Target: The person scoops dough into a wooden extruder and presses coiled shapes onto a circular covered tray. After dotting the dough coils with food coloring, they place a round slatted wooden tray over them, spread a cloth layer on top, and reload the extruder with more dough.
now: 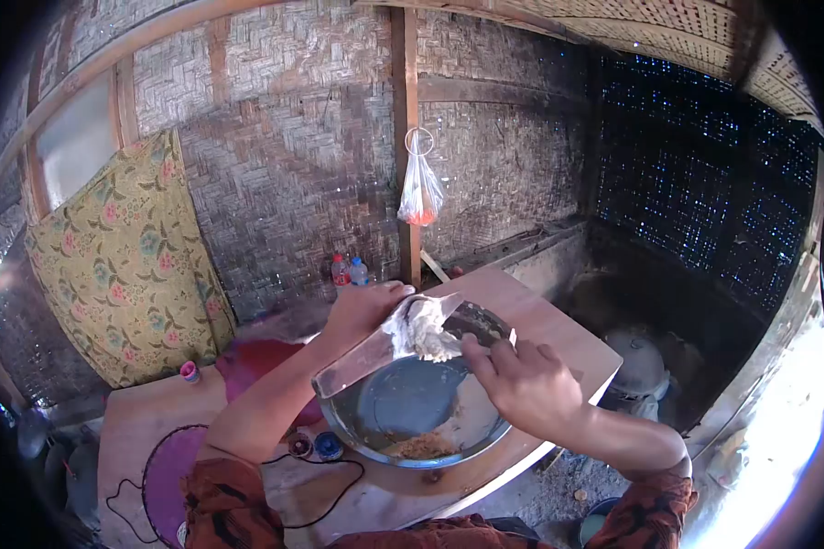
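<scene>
Above a wide metal basin (435, 457), a long brown shallow dish (357, 363) is held tilted; whether it is wood or stone I cannot tell. Its right part (476, 318) looks darker. A lump of white, sticky paste (426, 325) clings to its middle. My left hand (366, 311) grips the dish's far edge, fingers wrapped over it. Close to the paste, my right hand (526, 384) has its fingers curled at the dish's right side; what lies inside them is hidden. Brown crumbly stuff (426, 446) and a pale smear lie in the basin.
The basin stands on a wooden table (563, 339). To its left are two small jars, blue (328, 446) and dark (299, 444), a black cord (339, 503), a purple tray (169, 476) and a pink cup (189, 371). Bottles (341, 270) stand by the wall; a plastic bag (420, 192) hangs there.
</scene>
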The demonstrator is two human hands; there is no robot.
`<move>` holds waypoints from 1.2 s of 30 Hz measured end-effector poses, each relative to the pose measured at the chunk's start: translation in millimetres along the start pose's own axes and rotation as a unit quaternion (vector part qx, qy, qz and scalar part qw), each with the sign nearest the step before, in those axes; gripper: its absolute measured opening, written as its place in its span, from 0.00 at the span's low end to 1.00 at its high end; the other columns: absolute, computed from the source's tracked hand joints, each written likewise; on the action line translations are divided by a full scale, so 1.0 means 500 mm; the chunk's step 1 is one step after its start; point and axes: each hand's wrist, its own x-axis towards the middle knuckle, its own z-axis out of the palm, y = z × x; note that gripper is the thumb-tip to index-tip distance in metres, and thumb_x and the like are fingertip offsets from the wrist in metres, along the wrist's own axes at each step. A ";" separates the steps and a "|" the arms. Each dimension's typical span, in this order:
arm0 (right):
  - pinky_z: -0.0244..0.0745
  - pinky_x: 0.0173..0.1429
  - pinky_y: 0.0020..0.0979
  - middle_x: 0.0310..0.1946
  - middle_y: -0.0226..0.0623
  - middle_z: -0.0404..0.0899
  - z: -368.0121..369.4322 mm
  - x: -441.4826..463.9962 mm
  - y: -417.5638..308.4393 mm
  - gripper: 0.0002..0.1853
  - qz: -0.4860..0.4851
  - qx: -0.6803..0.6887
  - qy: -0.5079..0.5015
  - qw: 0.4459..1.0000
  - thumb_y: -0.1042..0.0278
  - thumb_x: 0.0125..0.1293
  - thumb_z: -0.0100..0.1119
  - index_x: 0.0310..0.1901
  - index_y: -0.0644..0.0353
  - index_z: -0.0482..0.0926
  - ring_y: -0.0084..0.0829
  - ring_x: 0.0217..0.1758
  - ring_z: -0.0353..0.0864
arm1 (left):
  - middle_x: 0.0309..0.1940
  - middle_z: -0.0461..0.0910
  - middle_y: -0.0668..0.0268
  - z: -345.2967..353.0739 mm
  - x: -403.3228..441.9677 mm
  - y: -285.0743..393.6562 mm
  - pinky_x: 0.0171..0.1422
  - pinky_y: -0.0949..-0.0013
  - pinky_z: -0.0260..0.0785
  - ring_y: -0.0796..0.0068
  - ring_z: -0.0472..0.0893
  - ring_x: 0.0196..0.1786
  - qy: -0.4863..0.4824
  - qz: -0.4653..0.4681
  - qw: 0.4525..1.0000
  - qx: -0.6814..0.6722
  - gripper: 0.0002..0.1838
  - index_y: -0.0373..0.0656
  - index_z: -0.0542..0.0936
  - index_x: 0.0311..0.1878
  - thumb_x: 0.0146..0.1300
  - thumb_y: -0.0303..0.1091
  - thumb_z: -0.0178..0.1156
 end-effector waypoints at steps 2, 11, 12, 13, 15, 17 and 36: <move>0.70 0.27 0.29 0.26 0.27 0.71 -0.018 -0.013 0.018 0.27 0.019 0.009 -0.024 0.999 0.69 0.46 0.59 0.53 0.52 0.76 0.27 0.24 0.73 | 0.38 0.81 0.66 0.031 -0.011 -0.046 0.45 0.73 0.73 0.74 0.81 0.38 0.127 0.021 0.977 -0.173 0.18 0.45 0.80 0.44 0.50 0.37 0.70; 0.72 0.28 0.26 0.23 0.29 0.73 -0.070 0.050 0.030 0.14 -0.025 0.002 -0.015 1.000 0.68 0.51 0.56 0.42 0.58 0.77 0.27 0.27 0.78 | 0.33 0.78 0.64 -0.040 -0.015 0.069 0.36 0.62 0.73 0.62 0.81 0.36 0.188 0.042 0.981 -0.031 0.11 0.48 0.76 0.41 0.53 0.37 0.59; 0.74 0.29 0.27 0.25 0.28 0.73 -0.065 0.047 0.017 0.16 -0.025 -0.002 -0.027 0.999 0.68 0.52 0.55 0.45 0.56 0.76 0.27 0.27 0.78 | 0.33 0.78 0.63 -0.032 -0.017 0.068 0.36 0.62 0.73 0.61 0.81 0.36 0.176 0.040 0.983 -0.034 0.12 0.47 0.76 0.42 0.53 0.38 0.59; 0.75 0.31 0.29 0.26 0.28 0.73 -0.064 0.042 0.007 0.18 -0.026 -0.005 -0.036 0.999 0.67 0.52 0.54 0.48 0.53 0.75 0.28 0.28 0.78 | 0.33 0.78 0.63 -0.020 -0.021 0.057 0.36 0.62 0.72 0.61 0.81 0.36 0.165 0.037 0.985 -0.035 0.14 0.47 0.77 0.43 0.54 0.38 0.59; 0.74 0.29 0.29 0.26 0.27 0.74 -0.068 0.017 0.008 0.17 -0.019 -0.009 -0.022 1.000 0.69 0.52 0.55 0.46 0.52 0.76 0.27 0.27 0.79 | 0.33 0.79 0.63 0.015 -0.029 -0.001 0.38 0.63 0.73 0.61 0.81 0.36 0.182 0.039 0.977 -0.108 0.14 0.46 0.77 0.43 0.54 0.39 0.60; 0.71 0.25 0.27 0.21 0.26 0.72 -0.083 -0.016 0.040 0.15 0.036 0.044 0.000 0.998 0.67 0.53 0.57 0.44 0.53 0.78 0.26 0.24 0.78 | 0.36 0.80 0.64 0.005 -0.046 -0.006 0.43 0.66 0.74 0.66 0.81 0.39 0.251 0.016 0.902 -0.351 0.15 0.46 0.78 0.43 0.54 0.41 0.64; 0.73 0.28 0.28 0.23 0.27 0.73 -0.043 -0.008 0.026 0.15 -0.021 0.009 -0.004 1.000 0.68 0.53 0.55 0.45 0.55 0.77 0.27 0.25 0.78 | 0.34 0.80 0.64 -0.023 -0.045 0.044 0.39 0.66 0.74 0.64 0.82 0.35 0.171 0.032 0.947 -0.270 0.10 0.48 0.77 0.43 0.63 0.40 0.54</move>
